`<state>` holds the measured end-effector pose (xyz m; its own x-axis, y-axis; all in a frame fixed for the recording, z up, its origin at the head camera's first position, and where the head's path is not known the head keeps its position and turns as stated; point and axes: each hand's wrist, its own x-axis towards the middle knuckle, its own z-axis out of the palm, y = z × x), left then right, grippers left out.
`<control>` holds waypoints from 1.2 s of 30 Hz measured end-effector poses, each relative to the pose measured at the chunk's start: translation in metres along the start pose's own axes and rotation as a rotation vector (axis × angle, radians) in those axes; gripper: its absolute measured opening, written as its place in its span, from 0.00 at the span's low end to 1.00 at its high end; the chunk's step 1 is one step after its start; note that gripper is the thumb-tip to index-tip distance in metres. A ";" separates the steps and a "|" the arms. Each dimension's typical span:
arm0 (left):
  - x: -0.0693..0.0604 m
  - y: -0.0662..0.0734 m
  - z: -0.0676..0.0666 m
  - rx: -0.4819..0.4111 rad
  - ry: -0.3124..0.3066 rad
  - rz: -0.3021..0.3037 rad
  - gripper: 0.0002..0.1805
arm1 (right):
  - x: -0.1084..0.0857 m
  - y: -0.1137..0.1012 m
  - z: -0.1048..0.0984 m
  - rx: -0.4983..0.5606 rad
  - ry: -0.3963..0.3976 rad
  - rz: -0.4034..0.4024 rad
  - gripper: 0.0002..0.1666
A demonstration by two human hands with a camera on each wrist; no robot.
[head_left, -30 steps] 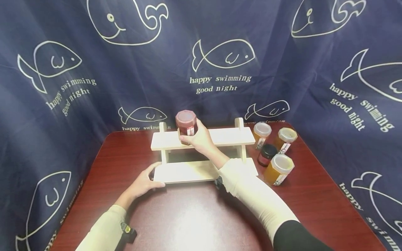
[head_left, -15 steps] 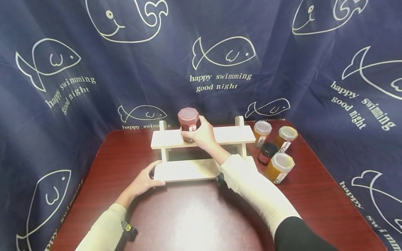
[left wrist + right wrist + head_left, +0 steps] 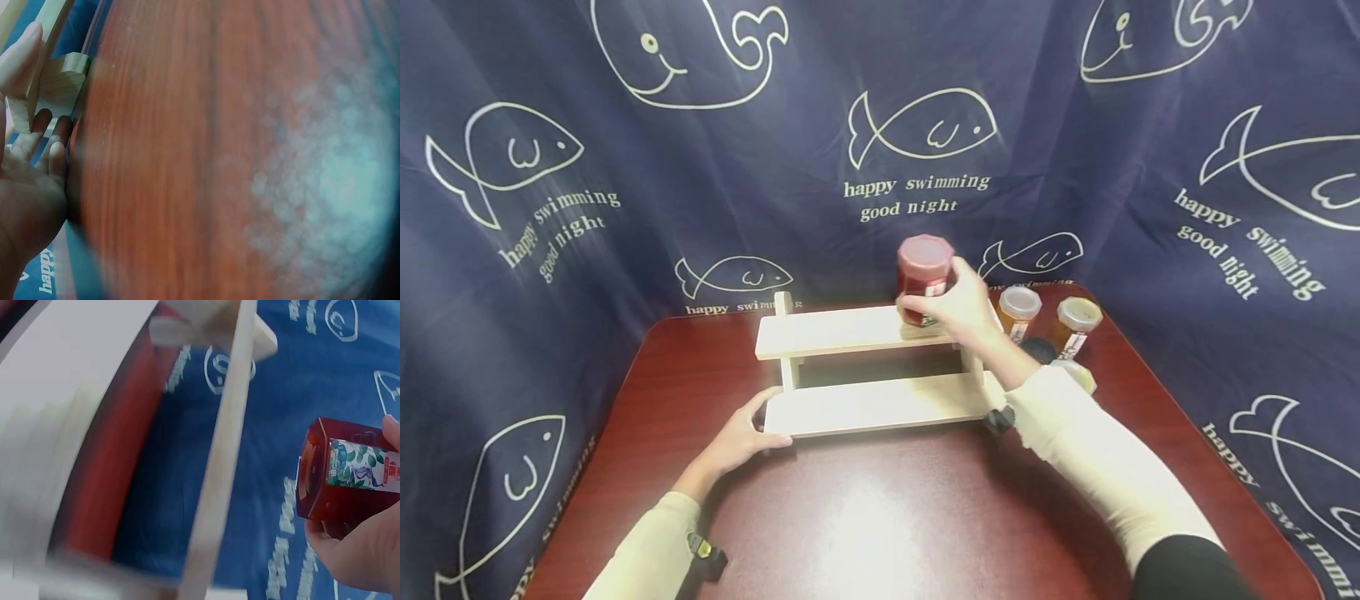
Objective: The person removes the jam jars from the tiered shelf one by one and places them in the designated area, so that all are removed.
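Observation:
A two-tier cream wooden display rack (image 3: 827,333) stands on the table. My left hand (image 3: 733,435) grips the left end of its lower shelf, thumb on the front edge; in the left wrist view fingers (image 3: 58,159) lie on the other side of the board. My right hand (image 3: 966,307) holds an octagonal jar of red contents (image 3: 917,287) with a pinkish lid over the right part of the upper shelf. In the right wrist view the red jar (image 3: 350,472), with its leafy printed label, is apart from the shelf board (image 3: 219,462). The jar is roughly upright.
Right of the rack stand two orange-yellow jars (image 3: 1019,310) (image 3: 1078,321) with pale lids. A black-lidded jar (image 3: 1039,349) and another pale-lidded jar (image 3: 1078,375) are partly hidden by my right arm. A dark blue fish-print curtain (image 3: 820,167) hangs behind the red-brown table (image 3: 820,517).
My right hand has lifted the red jar and carried it from the left-middle of the upper shelf to the right. My left hand stays at the rack's left end.

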<state>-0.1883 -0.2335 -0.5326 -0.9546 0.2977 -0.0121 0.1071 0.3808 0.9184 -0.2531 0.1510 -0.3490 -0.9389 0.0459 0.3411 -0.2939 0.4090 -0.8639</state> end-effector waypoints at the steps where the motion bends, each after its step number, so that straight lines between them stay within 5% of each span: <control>1: 0.000 0.000 0.000 -0.002 0.000 0.006 0.50 | -0.001 0.002 -0.011 -0.013 0.007 0.005 0.43; 11: -0.003 0.001 -0.002 -0.011 -0.008 -0.023 0.50 | -0.022 0.044 -0.123 -0.216 0.053 0.035 0.43; 20: 0.000 0.000 -0.002 -0.017 -0.011 -0.001 0.50 | -0.037 0.096 -0.199 -0.289 0.208 0.121 0.50; 27: 0.002 -0.001 0.000 -0.029 -0.020 0.004 0.50 | -0.057 0.141 -0.220 -0.260 0.243 0.233 0.48; 36: 0.001 -0.001 -0.002 -0.013 -0.012 -0.001 0.50 | -0.081 0.199 -0.214 -0.210 0.175 0.250 0.47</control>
<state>-0.1899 -0.2351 -0.5330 -0.9513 0.3077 -0.0174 0.1026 0.3694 0.9236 -0.1969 0.4236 -0.4689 -0.9267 0.3160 0.2033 0.0006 0.5424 -0.8401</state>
